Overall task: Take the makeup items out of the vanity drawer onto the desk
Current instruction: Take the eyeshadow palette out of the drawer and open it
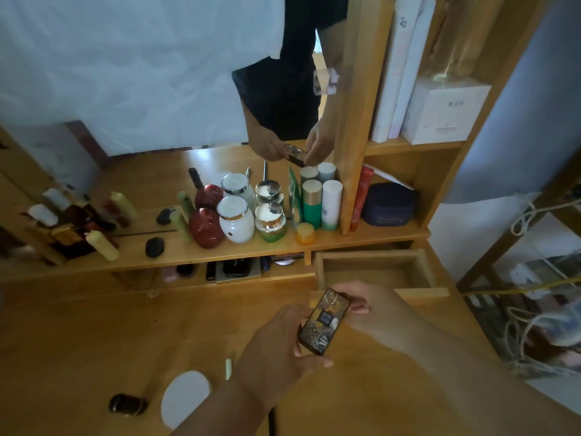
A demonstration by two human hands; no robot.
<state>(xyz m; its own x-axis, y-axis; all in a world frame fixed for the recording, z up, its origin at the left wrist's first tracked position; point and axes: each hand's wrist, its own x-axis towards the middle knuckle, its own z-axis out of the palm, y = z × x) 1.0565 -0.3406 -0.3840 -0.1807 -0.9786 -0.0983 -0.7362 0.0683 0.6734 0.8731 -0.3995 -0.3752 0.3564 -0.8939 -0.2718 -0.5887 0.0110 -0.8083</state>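
A small rectangular makeup palette [323, 320] with a dark patterned lid is held above the wooden desk [94, 335], just in front of the open vanity drawer [374, 272]. My left hand [276, 350] grips its near end from the left. My right hand [374, 313] pinches its far end from the right. The drawer is pulled out and its visible inside looks bare. On the desk lie a dark oval compact [128, 404], a round white pad [185, 399] and a pale green stick [228, 369].
A shelf above the drawer carries jars, bottles and a red case [206, 228]. A cubby left of the drawer holds a black palette [239, 269]. The mirror [157, 73] reflects my hands. Boxes stand on the right shelves. Cables and clutter lie off the desk's right edge.
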